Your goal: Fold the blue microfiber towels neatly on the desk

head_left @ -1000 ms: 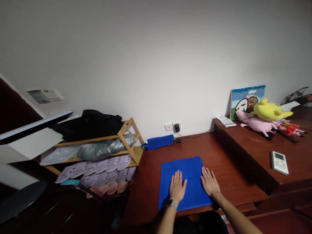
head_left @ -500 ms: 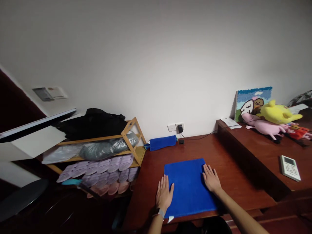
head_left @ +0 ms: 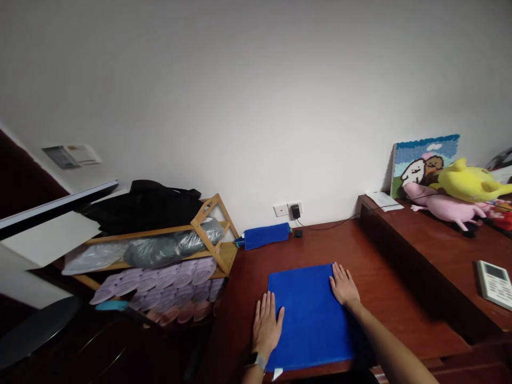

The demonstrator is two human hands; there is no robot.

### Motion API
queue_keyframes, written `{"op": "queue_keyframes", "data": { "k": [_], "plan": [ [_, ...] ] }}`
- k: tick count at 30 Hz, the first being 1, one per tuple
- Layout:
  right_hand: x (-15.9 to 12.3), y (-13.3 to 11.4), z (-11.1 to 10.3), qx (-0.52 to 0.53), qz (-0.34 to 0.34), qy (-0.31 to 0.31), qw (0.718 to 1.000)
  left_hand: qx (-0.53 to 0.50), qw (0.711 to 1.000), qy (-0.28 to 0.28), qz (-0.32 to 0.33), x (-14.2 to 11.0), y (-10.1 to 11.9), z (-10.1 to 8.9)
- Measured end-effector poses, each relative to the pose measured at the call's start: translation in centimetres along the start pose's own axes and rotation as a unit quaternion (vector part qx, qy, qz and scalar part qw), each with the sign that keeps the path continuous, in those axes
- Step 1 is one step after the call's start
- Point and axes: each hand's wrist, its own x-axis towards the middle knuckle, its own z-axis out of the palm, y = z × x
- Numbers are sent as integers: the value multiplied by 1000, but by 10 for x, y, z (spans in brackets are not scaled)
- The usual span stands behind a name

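Observation:
A blue towel point(head_left: 306, 314) lies spread flat on the reddish-brown desk point(head_left: 392, 314), a small white tag at its near left corner. My left hand point(head_left: 267, 324) rests palm down along the towel's left edge, fingers stretched out and thumb on the cloth; a watch is on that wrist. At the far right corner, my right hand point(head_left: 344, 284) lies flat with its fingers spread, partly on the towel and partly over its edge. Neither hand grips the cloth. Further back on the desk is a folded blue cloth point(head_left: 267, 236) with greenish ends.
Behind stands a wall socket with a black plug point(head_left: 295, 212), its cable running right. A raised desk section on the right carries plush toys point(head_left: 448, 209), a dog picture point(head_left: 426, 160) and a white calculator-like device point(head_left: 496, 282). To the left is a wooden rack point(head_left: 222, 213) with slippers.
My right hand has shifted slightly up toward the towel's far right corner. My left hand stays at the left edge. The view has tilted and moved a little.

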Motion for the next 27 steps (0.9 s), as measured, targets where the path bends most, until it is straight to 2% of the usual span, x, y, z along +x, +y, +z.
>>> {"op": "queue_keyframes", "data": {
  "k": [3, 6, 8, 10, 13, 15, 17, 19, 24, 27],
  "plan": [
    [0, -2, -2, 2, -2, -3, 1000, -14, 999, 25, 21, 19, 30, -7],
    [0, -2, -4, 1, -4, -4, 1000, -57, 992, 20, 112, 47, 86, -7],
    [0, -2, -3, 0, -5, -2, 1000, -86, 982, 2, 169, 64, 126, 0],
    [1, -1, -1, -1, -9, -1, 1000, -103, 976, -15, 191, 78, 157, 12],
    [3, -1, 1, 2, -11, -3, 1000, -100, 979, -30, 172, 88, 176, 31],
    [3, -2, 0, 6, -4, -5, 1000, -89, 983, -31, 160, 90, 170, 39],
    [2, -4, -4, 9, 0, -9, 1000, -75, 986, -27, 143, 92, 151, 39],
    [0, -6, -8, 11, 1, -10, 1000, -58, 992, -22, 107, 93, 123, 35],
    [-3, -11, -19, 14, 12, -22, 1000, -7, 999, -23, 25, 95, 36, 26],
    [-3, -13, -22, 9, 13, -29, 999, 0, 1000, 12, 19, 95, 3, 33]
  ]
}}
